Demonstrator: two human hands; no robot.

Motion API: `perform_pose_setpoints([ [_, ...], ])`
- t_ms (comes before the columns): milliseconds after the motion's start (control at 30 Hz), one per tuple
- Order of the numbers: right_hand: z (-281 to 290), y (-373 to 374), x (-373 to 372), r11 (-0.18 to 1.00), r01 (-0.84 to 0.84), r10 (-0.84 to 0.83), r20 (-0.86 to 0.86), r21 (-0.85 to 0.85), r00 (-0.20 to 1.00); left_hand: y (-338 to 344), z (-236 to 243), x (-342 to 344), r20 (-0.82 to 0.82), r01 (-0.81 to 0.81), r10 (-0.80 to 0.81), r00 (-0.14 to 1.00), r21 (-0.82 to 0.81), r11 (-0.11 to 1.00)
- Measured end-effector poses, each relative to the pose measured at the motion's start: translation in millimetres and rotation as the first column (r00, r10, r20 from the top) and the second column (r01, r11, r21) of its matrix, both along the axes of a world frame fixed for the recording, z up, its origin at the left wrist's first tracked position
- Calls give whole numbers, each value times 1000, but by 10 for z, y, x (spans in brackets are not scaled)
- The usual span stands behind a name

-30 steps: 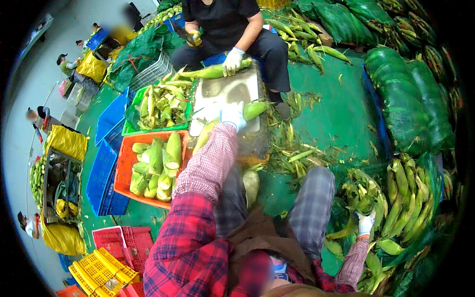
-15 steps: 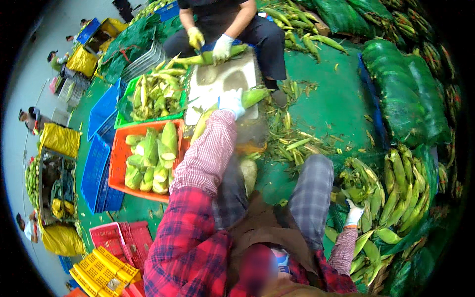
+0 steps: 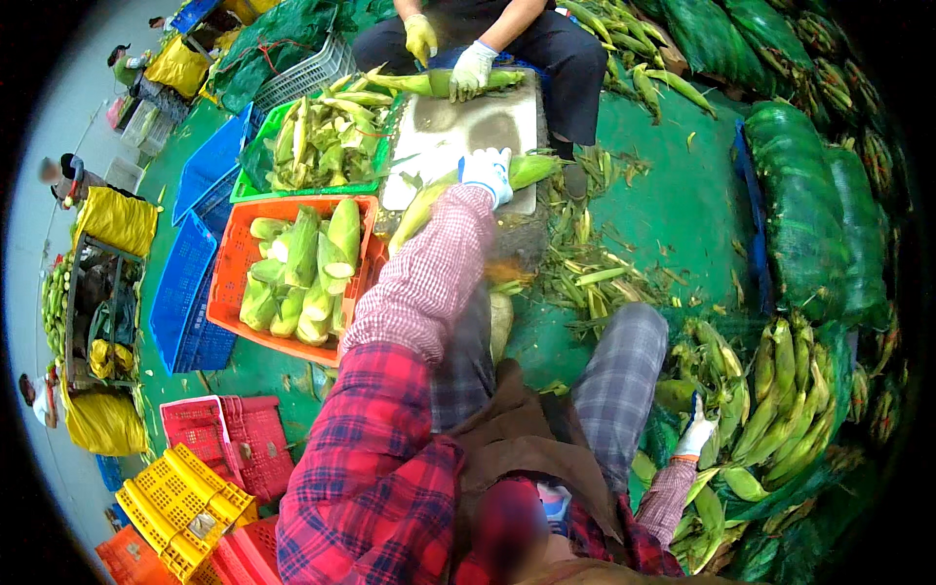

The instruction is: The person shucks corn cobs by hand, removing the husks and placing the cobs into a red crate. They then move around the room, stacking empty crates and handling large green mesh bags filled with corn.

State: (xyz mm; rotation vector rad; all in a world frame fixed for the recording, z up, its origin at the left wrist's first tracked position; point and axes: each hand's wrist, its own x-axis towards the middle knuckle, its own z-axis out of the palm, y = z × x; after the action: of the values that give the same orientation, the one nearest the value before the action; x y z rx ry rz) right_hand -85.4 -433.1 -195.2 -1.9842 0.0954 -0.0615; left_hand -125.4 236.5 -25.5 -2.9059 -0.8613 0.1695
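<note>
My left hand [image 3: 487,177], in a white and blue glove, is closed round a green ear of corn [image 3: 534,171] in its husk, pressed on the white cutting board [image 3: 417,146]. Another husked ear [image 3: 417,216] lies partly under my left forearm. Off to the right, my gloved right hand [image 3: 696,435] is beside a heap of unhusked corn [image 3: 795,400]. Something dark shows at its fingers, too small to name. Across the board, a co-worker's white-gloved hand [image 3: 473,70] holds an ear down; their yellow-gloved hand [image 3: 420,41] has a dark blade.
An orange crate [image 3: 222,292] of trimmed ears stands left of the board, a green crate [image 3: 244,185] of husks behind it. Blue crates [image 3: 180,292], red crates [image 3: 229,439] and a yellow crate [image 3: 180,512] stand further left. Green mesh sacks [image 3: 799,195] lie right; husk scraps [image 3: 604,278] litter the floor.
The view has shifted a little. My right hand has pulled away from the leafy ear top it was at, and its dark object now shows. The left hand keeps its ear on the board.
</note>
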Motion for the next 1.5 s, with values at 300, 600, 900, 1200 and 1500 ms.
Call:
perform_pose_setpoints([
  [300,380,460,155,756,14,-2,19,-655,1000,15,17,-10,16,-5,5,1000,-25,1000],
  [600,474,671,292,823,20,-85,-88,-567,992,17,47,-34,-2,-28,28,1000,-76,997],
  [900,435,699,308,879,21,-34,-18,-477,999,8,70,-44,-2,-22,22,1000,-104,994],
  [1200,318,480,342,741,8,41,58,-671,997,18,72,-27,-35,-41,38,999,-102,994],
  [1500,1115,374,244,839,99,5,190,-535,982,27,76,-97,-55,-45,42,998,-57,997],
])
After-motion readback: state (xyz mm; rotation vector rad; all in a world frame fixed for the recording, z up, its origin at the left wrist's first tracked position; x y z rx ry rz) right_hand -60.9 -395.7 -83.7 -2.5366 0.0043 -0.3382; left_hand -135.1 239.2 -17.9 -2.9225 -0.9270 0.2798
